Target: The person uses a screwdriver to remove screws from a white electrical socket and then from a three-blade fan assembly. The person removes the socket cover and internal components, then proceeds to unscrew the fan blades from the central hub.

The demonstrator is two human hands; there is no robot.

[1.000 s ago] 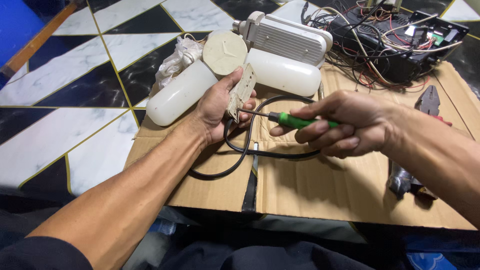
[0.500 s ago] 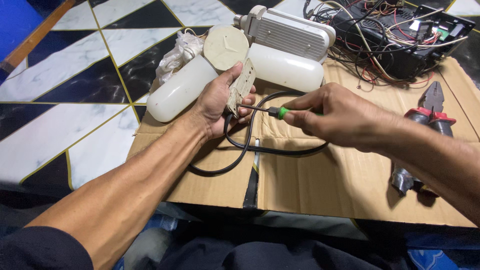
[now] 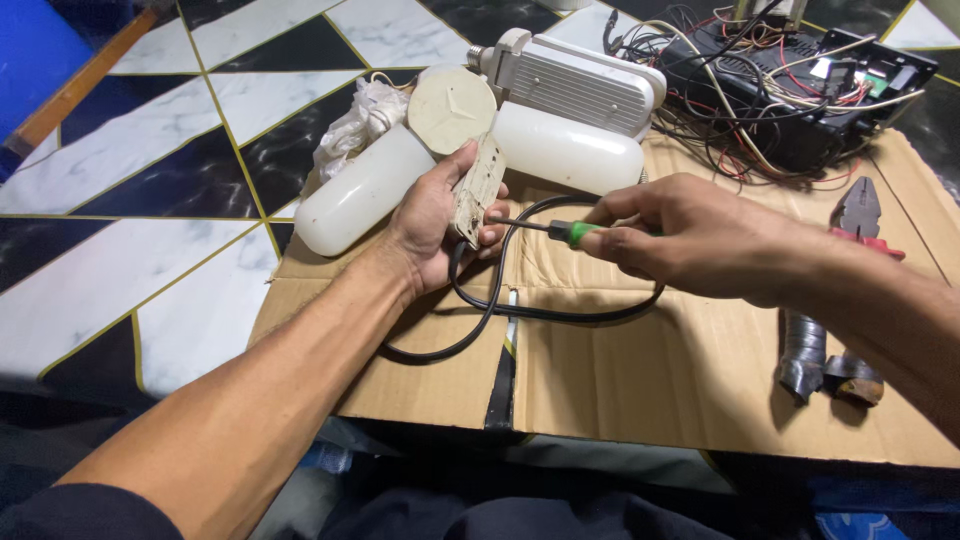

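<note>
- Black-and-white marble floor tiles (image 3: 130,200) with thin gold seams fill the head view, and a flattened sheet of brown cardboard (image 3: 640,370) lies over them as a work mat.
- Left hand (image 3: 435,225) is clenched around a small off-white rectangular unit (image 3: 478,190), held on edge with its narrow face turned toward the other hand.
- Right hand (image 3: 680,235) pinches a green-handled screwdriver (image 3: 545,230); its metal tip touches the lower part of the unit.
- Compared with the frame a second ago, the right hand has slid forward along the handle, so only a short green stub shows now, and the shaft lies nearly level, pointing toward 9 o'clock.
- The unit has stayed in the left hand's grasp throughout, at the cardboard's far-left edge.
- A black cable (image 3: 560,310) runs from the unit's underside and loops across the cardboard toward 5 o'clock of the left hand.
- At 12 o'clock of the left hand sits a round cream disc (image 3: 452,108); a frosted white tube (image 3: 365,188) lies at 10 o'clock, a second one (image 3: 568,148) at 2 o'clock.
- Behind them rests a ribbed white housing (image 3: 585,85).
- At 1 o'clock of the right hand, a black box (image 3: 800,90) holds tangled coloured wires.
- Red-handled pliers (image 3: 860,215) lie at 3 o'clock of the right hand, on the cardboard.
</note>
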